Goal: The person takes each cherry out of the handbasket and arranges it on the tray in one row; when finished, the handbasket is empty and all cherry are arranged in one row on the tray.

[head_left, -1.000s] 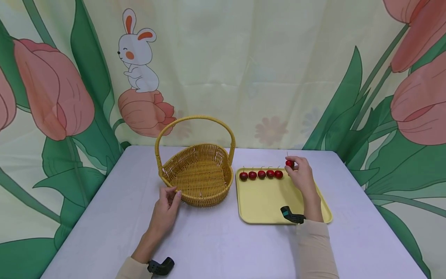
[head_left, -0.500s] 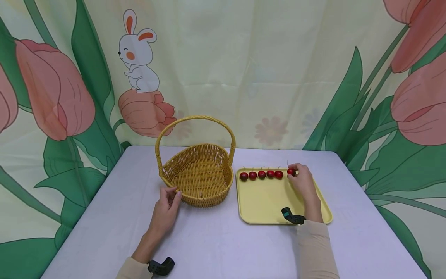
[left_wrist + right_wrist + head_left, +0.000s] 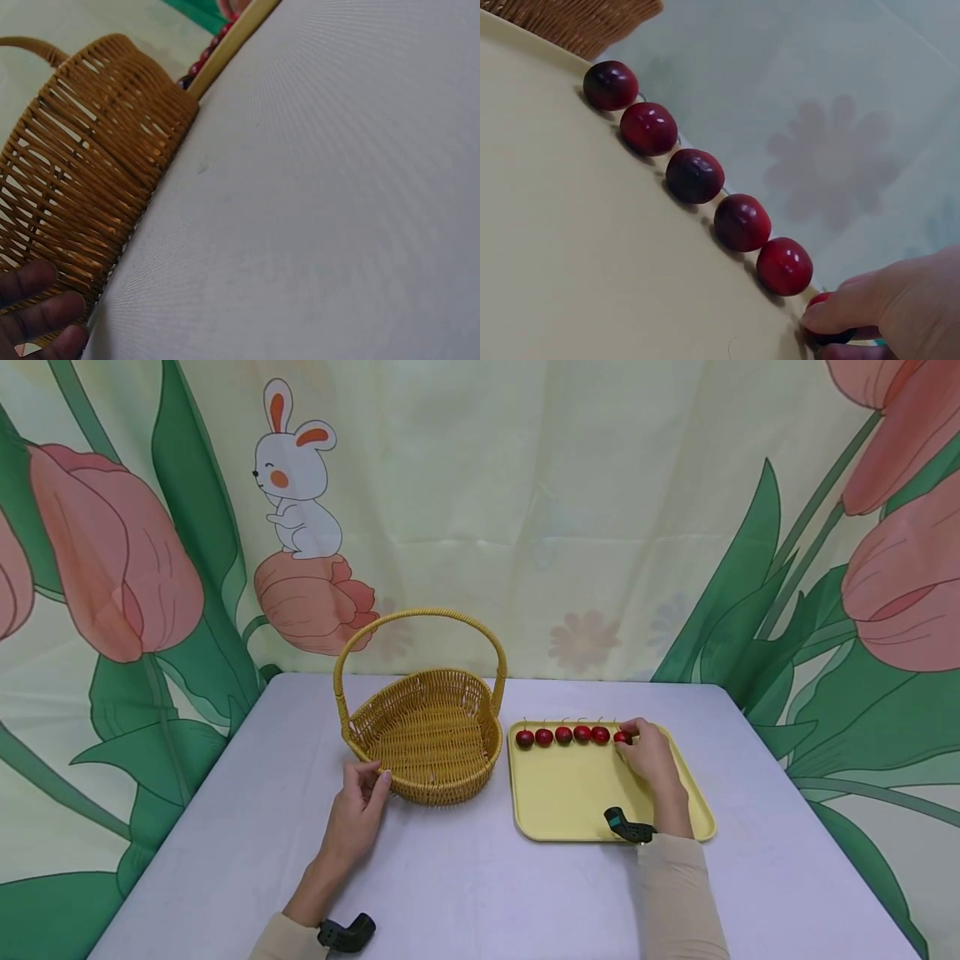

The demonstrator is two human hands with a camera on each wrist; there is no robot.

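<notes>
A yellow-brown wicker basket with an arched handle stands on the white table. My left hand pinches its near left rim between thumb and fingers; in the left wrist view several fingers lie by the outer wall. To the basket's right, a pale yellow tray bears several dark red cherries in a row along its far edge. At the right end of this row, my right hand pinches another cherry by its sides, low over the tray. The fingers partly cover that cherry.
A white cloth covers the table. Behind it hangs a curtain printed with tulips and a rabbit. The basket's handle rises above the table's far edge. Each wrist wears a black camera mount.
The right hand has lowered the cherry from above the tray's far edge and brought it to the right end of the row. The left hand and basket stay put.
</notes>
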